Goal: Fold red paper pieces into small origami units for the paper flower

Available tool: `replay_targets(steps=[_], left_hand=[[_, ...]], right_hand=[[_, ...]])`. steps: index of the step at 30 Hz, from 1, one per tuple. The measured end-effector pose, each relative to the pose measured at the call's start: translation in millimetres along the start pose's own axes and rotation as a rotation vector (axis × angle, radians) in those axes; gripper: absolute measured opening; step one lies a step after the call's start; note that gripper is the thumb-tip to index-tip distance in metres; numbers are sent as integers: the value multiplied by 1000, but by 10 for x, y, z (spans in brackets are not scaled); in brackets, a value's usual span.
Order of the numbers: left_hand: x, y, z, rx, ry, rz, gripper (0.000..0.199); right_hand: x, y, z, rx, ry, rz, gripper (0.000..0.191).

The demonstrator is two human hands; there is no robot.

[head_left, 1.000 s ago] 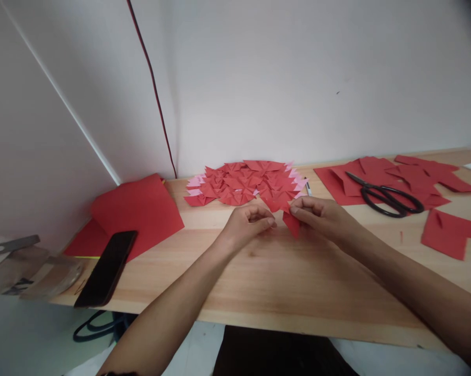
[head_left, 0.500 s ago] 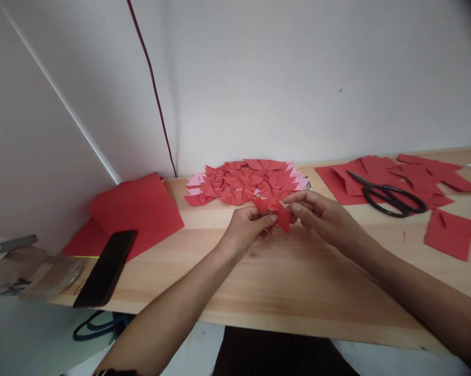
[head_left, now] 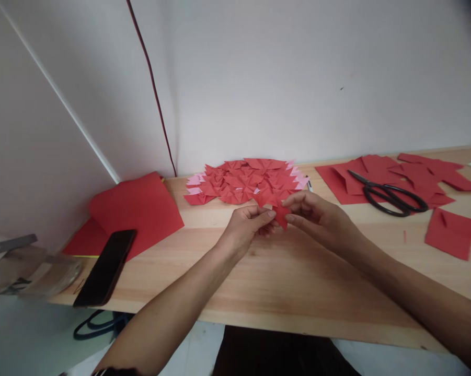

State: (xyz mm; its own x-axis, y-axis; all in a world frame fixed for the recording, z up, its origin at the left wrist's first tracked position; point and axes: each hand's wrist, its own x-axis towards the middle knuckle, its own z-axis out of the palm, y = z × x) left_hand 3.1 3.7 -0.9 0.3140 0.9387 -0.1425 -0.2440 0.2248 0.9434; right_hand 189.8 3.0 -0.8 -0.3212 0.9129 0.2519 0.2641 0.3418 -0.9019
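Observation:
Between my two hands, above the wooden table, is a folded piece of red paper (head_left: 281,215) with pointed flaps. My left hand (head_left: 254,221) is closed on it, thumb on the near side and fingers curled behind. From the right, my right hand (head_left: 311,213) pinches its right flap with thumb and index finger. Just behind the hands lies a pile of folded red paper pieces (head_left: 243,180), with pink pointed pieces showing at both sides. The fingertips hide part of the held paper.
Black-handled scissors (head_left: 394,198) rest on red paper sheets (head_left: 341,185) at the right, near cut red pieces (head_left: 449,240). On the left, a phone (head_left: 105,269) overlaps large red sheets (head_left: 137,209), beside a clear tape roll (head_left: 55,274). A white wall (head_left: 259,78) rises behind the table (head_left: 298,292).
My right thumb and index finger have closed onto the right flap of the folded paper, which has turned slightly. My left hand keeps its hold.

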Motion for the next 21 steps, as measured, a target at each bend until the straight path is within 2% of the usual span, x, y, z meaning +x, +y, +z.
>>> replay_targets(steps=[5,9,15,21], left_hand=[[0,-14,19,105,51,117,26],[-10,-8,40,183,79,189,18],[-47,17,78,266,139,240,13],[-94,44,141,384,194,297,8]], right_hand=[[-7,-77,-3,-69,89,70,29],[-9,-110,8,-79,110,73,31],[-23,-84,17,-132,108,37,33],[-44,-100,25,-248,154,-4,22]])
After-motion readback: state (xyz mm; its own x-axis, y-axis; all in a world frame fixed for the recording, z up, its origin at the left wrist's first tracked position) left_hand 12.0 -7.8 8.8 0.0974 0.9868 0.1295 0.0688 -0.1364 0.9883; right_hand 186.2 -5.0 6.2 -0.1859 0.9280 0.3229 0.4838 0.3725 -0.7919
